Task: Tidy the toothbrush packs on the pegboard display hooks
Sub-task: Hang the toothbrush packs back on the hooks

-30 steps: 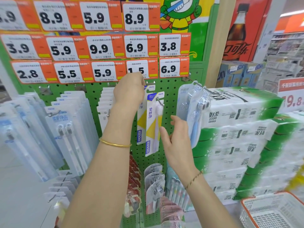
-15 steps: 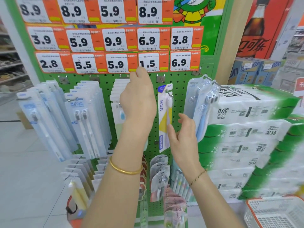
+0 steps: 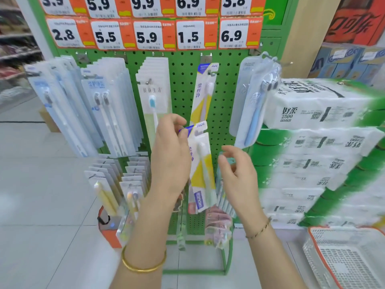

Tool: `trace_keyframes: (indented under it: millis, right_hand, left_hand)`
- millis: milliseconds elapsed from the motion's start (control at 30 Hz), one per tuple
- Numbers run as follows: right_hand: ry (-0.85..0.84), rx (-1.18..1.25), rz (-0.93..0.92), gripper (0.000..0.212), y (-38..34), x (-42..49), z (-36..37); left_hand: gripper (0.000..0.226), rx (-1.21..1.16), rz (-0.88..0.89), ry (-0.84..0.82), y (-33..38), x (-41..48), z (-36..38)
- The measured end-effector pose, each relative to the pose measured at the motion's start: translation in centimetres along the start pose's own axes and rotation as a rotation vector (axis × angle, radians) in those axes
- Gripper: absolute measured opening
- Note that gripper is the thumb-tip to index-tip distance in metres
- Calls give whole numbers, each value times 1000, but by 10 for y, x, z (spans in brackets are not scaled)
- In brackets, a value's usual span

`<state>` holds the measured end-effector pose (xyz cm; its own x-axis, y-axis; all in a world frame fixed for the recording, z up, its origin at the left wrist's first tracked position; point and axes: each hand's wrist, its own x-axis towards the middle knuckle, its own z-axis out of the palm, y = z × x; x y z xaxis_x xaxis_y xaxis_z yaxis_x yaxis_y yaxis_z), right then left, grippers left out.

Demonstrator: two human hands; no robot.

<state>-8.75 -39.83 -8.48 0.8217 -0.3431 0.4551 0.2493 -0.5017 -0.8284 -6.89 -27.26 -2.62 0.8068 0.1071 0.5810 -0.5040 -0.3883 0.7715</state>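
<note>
My left hand pinches the top of a yellow-and-white toothbrush pack, held off its hook in front of the green pegboard. A matching yellow pack still hangs tilted on the hook under the 1.5 price tag. My right hand hovers just right of the held pack, fingers loosely curled, holding nothing. White packs hang left of centre. Blue-brush packs hang on the right hook.
Pale blue packs fill the left hooks and small packs hang lower down. Stacked tissue bales crowd the right side. An orange-rimmed basket sits at the lower right. Price tags line the top.
My left hand came down from the hook with one yellow pack in its fingers. My right hand dropped lower and sits beside that pack. The view tilted downward.
</note>
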Motion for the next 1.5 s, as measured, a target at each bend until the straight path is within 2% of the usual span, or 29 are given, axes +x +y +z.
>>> trace_keyframes:
  millis: [67, 233, 334, 434, 901, 1067, 1167, 1301, 1368, 1501]
  right_hand:
    - [-64, 50, 60, 13, 7, -11, -8]
    - [-175, 96, 156, 22, 19, -22, -28]
    - [-165, 121, 181, 23, 26, -21, -35]
    - [-110, 202, 204, 22, 29, -21, -36]
    - [75, 478, 398, 22, 41, -11, -26]
    - [87, 504, 416, 21, 46, -12, -25]
    - [63, 531, 420, 18, 45, -12, -26]
    - [-1, 578, 395, 20, 38, -12, -27]
    - [-30, 589, 381, 21, 35, -12, -28]
    - [-106, 591, 348, 24, 31, -13, -32]
  left_hand:
    - [28, -95, -56, -40, -3, -12, 4]
    - [17, -227, -96, -111, -4, -24, 19]
    - [20, -299, -133, -119, -8, -26, 25]
    - [20, -332, -217, -212, -21, -34, 26]
    - [44, -122, -254, -643, -49, -61, 36]
    - [70, -69, -227, -707, -51, -70, 39]
    - [87, 64, -124, -748, -52, -73, 43]
    - [104, 169, -29, -712, -53, -73, 49]
    - [105, 181, -38, -688, -51, -74, 52]
    - [92, 122, -61, -671, -44, -73, 50]
